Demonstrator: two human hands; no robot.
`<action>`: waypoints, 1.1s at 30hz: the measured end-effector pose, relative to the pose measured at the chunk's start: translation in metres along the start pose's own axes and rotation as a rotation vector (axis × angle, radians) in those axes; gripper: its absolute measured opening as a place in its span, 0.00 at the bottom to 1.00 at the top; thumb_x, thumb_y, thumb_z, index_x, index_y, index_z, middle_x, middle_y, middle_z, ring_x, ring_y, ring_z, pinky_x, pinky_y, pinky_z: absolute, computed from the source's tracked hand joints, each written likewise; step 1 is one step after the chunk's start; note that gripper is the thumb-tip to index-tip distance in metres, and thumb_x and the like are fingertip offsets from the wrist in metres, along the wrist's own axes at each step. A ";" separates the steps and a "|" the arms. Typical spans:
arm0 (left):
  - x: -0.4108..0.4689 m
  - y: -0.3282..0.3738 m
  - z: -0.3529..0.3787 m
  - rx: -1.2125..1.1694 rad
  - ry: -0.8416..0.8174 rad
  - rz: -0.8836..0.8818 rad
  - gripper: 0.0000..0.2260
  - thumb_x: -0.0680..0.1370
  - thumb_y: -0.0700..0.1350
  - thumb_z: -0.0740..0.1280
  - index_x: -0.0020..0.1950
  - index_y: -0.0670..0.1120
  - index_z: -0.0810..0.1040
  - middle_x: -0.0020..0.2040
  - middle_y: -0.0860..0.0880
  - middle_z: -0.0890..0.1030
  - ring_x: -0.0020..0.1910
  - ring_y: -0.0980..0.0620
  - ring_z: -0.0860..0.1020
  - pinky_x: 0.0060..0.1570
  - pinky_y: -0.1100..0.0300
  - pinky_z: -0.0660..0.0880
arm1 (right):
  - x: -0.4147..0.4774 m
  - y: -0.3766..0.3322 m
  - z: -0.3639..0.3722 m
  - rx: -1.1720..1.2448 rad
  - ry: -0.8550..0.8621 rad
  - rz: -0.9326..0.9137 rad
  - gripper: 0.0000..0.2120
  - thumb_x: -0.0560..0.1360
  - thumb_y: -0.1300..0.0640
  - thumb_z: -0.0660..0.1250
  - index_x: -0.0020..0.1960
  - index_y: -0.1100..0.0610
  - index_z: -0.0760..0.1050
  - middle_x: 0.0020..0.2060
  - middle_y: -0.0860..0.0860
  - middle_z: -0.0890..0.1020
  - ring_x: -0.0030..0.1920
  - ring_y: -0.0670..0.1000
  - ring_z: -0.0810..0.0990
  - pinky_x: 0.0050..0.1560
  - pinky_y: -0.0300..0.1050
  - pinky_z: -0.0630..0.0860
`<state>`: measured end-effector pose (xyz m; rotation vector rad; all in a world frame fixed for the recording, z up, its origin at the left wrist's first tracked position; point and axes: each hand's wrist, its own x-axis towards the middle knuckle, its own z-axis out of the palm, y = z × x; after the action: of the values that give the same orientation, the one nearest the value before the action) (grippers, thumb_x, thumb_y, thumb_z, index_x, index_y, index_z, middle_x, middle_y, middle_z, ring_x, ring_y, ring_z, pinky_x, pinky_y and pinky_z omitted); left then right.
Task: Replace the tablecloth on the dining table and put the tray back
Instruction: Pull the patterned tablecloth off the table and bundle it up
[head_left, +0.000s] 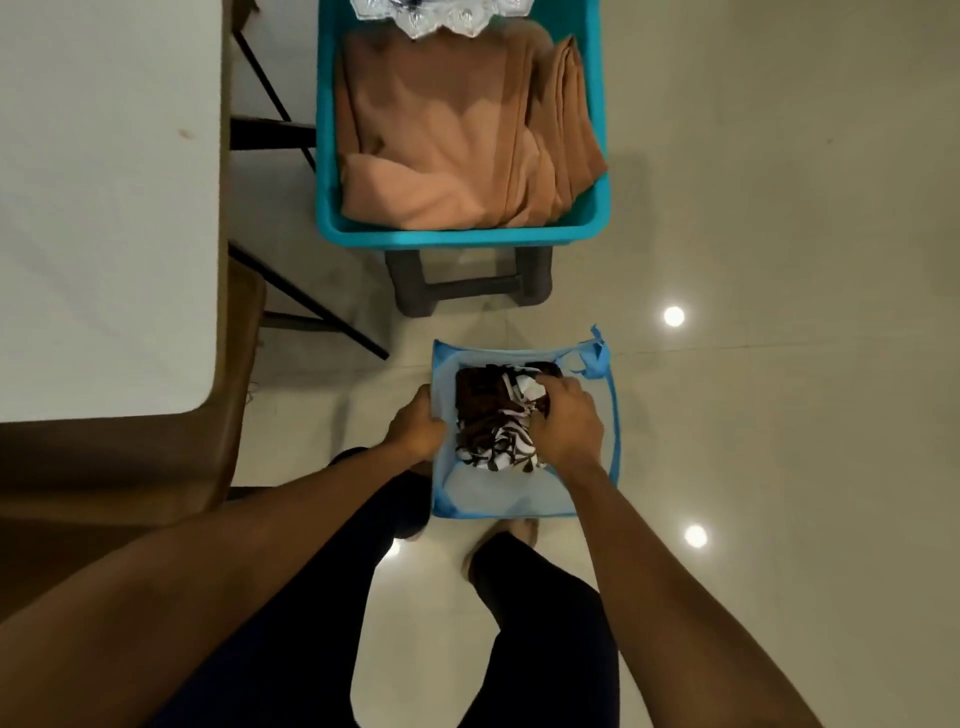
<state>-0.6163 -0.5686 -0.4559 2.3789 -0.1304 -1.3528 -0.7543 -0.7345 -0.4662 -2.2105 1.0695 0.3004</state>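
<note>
the person stands over a blue bag (501, 496) on the floor at lower centre of the frame. the left hand (418, 428) has its fingers curled over the bag's left rim and holds it. the right hand (569, 421) reaches inside with fingers bent, gripping the bunched brown-and-white patterned cloth (496, 444), which lies within the bag's walls. the dining table (104, 208) at the left of the frame shows a bare white top, so the step looks like handling a tablecloth at the bag, though whether the cloth is going in or coming out cannot be told. to do it well, the left hand should keep the soft rim pulled wide and steady. the right hand should take the whole bundle rather than one corner, so no loose end catches on the strap at the bag's upper right. at the top centre a teal tub (457, 238) sits on a grey stool (467, 283). it holds a folded peach cloth (447, 140), and a clear faceted tray (441, 18), cut off by the top edge, rests on that cloth. by count: two hands, one bag, one patterned cloth, one peach cloth, one tub, one stool, one tray, one table.
</note>
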 end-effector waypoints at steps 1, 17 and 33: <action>-0.004 0.001 0.000 0.010 -0.018 -0.012 0.23 0.80 0.40 0.61 0.76 0.49 0.64 0.63 0.42 0.77 0.58 0.40 0.78 0.56 0.49 0.78 | -0.005 -0.001 -0.010 -0.043 0.111 -0.033 0.26 0.71 0.63 0.67 0.69 0.53 0.75 0.63 0.56 0.77 0.59 0.62 0.76 0.53 0.58 0.78; -0.033 -0.010 0.008 -0.116 -0.022 -0.137 0.25 0.80 0.40 0.62 0.76 0.55 0.65 0.62 0.44 0.77 0.56 0.41 0.79 0.50 0.42 0.82 | -0.054 0.049 -0.053 -0.063 -0.054 0.367 0.23 0.76 0.64 0.61 0.70 0.52 0.72 0.54 0.58 0.83 0.52 0.61 0.82 0.48 0.52 0.76; -0.036 -0.011 0.026 -0.157 0.133 -0.148 0.21 0.78 0.42 0.66 0.71 0.49 0.69 0.47 0.49 0.79 0.46 0.48 0.79 0.46 0.54 0.80 | -0.051 0.057 -0.054 0.058 -0.093 0.465 0.17 0.77 0.52 0.64 0.64 0.54 0.75 0.56 0.55 0.82 0.55 0.60 0.81 0.48 0.48 0.71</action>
<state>-0.6587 -0.5561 -0.4428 2.3740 0.1862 -1.2149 -0.8344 -0.7640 -0.4279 -1.8566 1.5118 0.5588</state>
